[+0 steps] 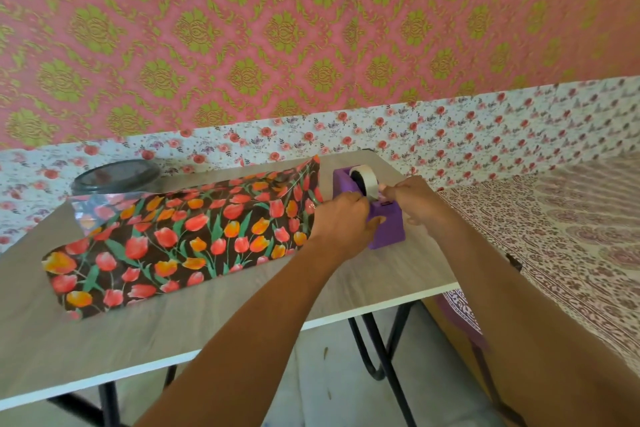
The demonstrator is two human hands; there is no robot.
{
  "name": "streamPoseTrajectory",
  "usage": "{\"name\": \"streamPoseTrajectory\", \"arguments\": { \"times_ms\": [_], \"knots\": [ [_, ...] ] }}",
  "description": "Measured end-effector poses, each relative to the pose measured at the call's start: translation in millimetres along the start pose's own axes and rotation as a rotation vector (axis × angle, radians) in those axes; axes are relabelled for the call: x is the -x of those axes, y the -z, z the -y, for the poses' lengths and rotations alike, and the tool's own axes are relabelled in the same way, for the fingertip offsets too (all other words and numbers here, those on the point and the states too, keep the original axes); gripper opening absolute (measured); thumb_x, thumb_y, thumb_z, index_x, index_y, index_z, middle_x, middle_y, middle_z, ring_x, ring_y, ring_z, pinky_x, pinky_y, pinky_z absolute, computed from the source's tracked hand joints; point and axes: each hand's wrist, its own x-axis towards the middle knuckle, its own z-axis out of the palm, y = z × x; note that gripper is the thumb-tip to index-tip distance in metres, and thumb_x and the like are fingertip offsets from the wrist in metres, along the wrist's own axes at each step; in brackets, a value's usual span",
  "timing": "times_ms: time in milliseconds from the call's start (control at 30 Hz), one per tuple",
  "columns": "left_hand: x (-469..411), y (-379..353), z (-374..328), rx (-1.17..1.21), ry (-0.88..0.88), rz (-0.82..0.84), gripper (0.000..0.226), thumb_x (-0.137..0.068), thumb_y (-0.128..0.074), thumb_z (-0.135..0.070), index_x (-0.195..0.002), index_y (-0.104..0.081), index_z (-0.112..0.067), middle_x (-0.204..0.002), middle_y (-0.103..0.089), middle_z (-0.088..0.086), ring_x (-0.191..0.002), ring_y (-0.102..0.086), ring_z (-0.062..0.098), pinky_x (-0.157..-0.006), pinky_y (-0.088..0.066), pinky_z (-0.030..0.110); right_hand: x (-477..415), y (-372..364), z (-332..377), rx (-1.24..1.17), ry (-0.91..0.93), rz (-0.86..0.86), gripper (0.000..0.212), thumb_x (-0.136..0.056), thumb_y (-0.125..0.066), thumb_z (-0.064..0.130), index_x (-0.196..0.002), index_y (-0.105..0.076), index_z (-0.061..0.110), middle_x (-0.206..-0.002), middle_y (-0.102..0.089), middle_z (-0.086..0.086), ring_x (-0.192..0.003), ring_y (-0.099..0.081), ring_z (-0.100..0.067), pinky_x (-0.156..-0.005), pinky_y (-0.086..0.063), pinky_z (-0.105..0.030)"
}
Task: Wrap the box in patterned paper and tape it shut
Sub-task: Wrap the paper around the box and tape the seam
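The left hand [341,218] curls around the near side of a purple plastic tape dispenser [388,229], with the thumb laid across its body, apparently to steady it. The right hand [417,199], just to the right of the left and almost touching it, has its fingers curled at the cutter end. It seems to pinch the free end of the white tape roll [362,178] that sits just beyond both hands, though blur hides the strip itself.

Directly left of the left hand's knuckles lies a long sheet of glossy dark wrapping paper printed with red and orange tulips [180,236]. It is folded over a long, low shape that is presumably the box. The box itself is hidden, so I cannot tell how fully it is covered. The paper end nearest the left hand stands up loose and untaped.

The paper looks thin, light and slick. It will probably spring open if released, crease easily and tear under a sharp tug. It is best held with flat fingers pressing the overlapping seam against the firm box beneath, while the tape is handled only by its tip.

All of this rests on a pale wood-grain table [242,315]. A clear jar with a dark lid [114,180] sits far to the left of the hands.
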Motion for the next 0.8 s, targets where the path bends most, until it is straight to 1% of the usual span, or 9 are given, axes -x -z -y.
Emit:
{"name": "streamPoseTrajectory", "arguments": {
  "times_ms": [67, 100, 200, 333, 400, 500, 633, 733, 800],
  "knots": [
    [0, -3, -2, -0.005, 0.006, -0.002, 0.040, -0.099, -0.053, -0.052, -0.110, -0.066, -0.017, -0.108, -0.064, 0.003, -0.098, -0.065, 0.025, -0.069, -0.050, 0.037, -1, -3, 2, 0.031, -0.003, -0.004, 0.036, -0.092, -0.074, 0.023, -0.070, -0.056, 0.002, -0.076, -0.048, -0.011, -0.078, -0.047, -0.024, -0.071, -0.036, -0.033],
    [1, -3, -3, -0.017, 0.003, -0.002, 0.039, -0.099, -0.053, -0.052, -0.110, -0.067, -0.017, -0.108, -0.064, 0.003, -0.098, -0.065, 0.024, -0.068, -0.050, 0.036, -3, -3, 3, 0.008, -0.002, 0.005, 0.034, -0.090, -0.077, 0.018, -0.067, -0.054, 0.007, -0.075, -0.048, -0.011, -0.076, -0.048, -0.024, -0.070, -0.037, -0.035],
    [-2, 0, -2, -0.053, -0.024, 0.021, 0.040, -0.100, -0.051, -0.052, -0.109, -0.069, -0.016, -0.109, -0.065, 0.003, -0.097, -0.066, 0.025, -0.067, -0.045, 0.034, -2, -1, 6, -0.147, 0.014, -0.039, 0.018, -0.088, -0.076, 0.010, -0.079, -0.061, 0.006, -0.080, -0.051, -0.013, -0.076, -0.049, -0.025, -0.066, -0.038, -0.036],
    [-1, 5, -2, -0.071, -0.026, 0.050, 0.041, -0.100, -0.051, -0.053, -0.110, -0.069, -0.017, -0.109, -0.065, 0.003, -0.097, -0.066, 0.025, -0.067, -0.044, 0.033, 19, -6, 11, -0.288, 0.042, -0.156, 0.032, -0.087, -0.069, -0.002, -0.062, -0.051, 0.008, -0.068, -0.052, -0.009, -0.066, -0.049, -0.021, -0.070, -0.038, -0.032],
    [-2, 6, -3, -0.086, -0.026, 0.056, 0.042, -0.101, -0.050, -0.052, -0.109, -0.068, -0.016, -0.108, -0.065, 0.004, -0.097, -0.066, 0.025, -0.066, -0.043, 0.033, 32, -9, 2, -0.385, -0.002, -0.210, 0.031, -0.088, -0.066, -0.006, -0.064, -0.056, 0.011, -0.068, -0.056, -0.005, -0.067, -0.053, -0.018, -0.074, -0.041, -0.029],
    [-4, 9, -5, -0.108, -0.039, 0.071, 0.042, -0.102, -0.047, -0.052, -0.111, -0.066, -0.015, -0.109, -0.064, 0.005, -0.097, -0.066, 0.025, -0.069, -0.045, 0.034, 42, -20, -30, -0.377, -0.068, -0.270, 0.022, -0.090, -0.068, 0.002, -0.069, -0.062, 0.004, -0.077, -0.060, -0.013, -0.077, -0.054, -0.024, -0.063, -0.037, -0.033],
    [-4, 10, 0, -0.111, -0.038, 0.127, 0.044, -0.101, -0.050, -0.054, -0.115, -0.065, -0.015, -0.110, -0.064, 0.005, -0.099, -0.065, 0.024, -0.072, -0.048, 0.037, 58, -38, -65, -0.266, 0.019, -0.489, 0.018, -0.087, -0.062, -0.002, -0.072, -0.069, -0.009, -0.066, -0.064, -0.019, -0.057, -0.051, -0.018, -0.049, -0.037, -0.023],
    [-6, 11, 3, -0.087, -0.042, 0.170, 0.046, -0.096, -0.058, -0.054, -0.121, -0.063, -0.017, -0.115, -0.064, 0.003, -0.104, -0.065, 0.026, -0.080, -0.053, 0.041, 62, -35, -68, -0.366, 0.069, -0.551, 0.014, -0.087, -0.065, 0.001, -0.076, -0.070, -0.006, -0.078, -0.065, -0.029, -0.065, -0.050, -0.020, -0.063, -0.042, -0.030],
    [-7, 14, 7, -0.061, -0.047, 0.221, 0.043, -0.094, -0.064, -0.049, -0.124, -0.062, -0.018, -0.118, -0.063, 0.003, -0.107, -0.064, 0.028, -0.084, -0.054, 0.044, 59, -35, -69, -0.385, 0.111, -0.497, 0.010, -0.088, -0.072, 0.009, -0.079, -0.073, 0.004, -0.082, -0.069, -0.019, -0.073, -0.059, -0.020, -0.076, -0.050, -0.039]
  ]
}}
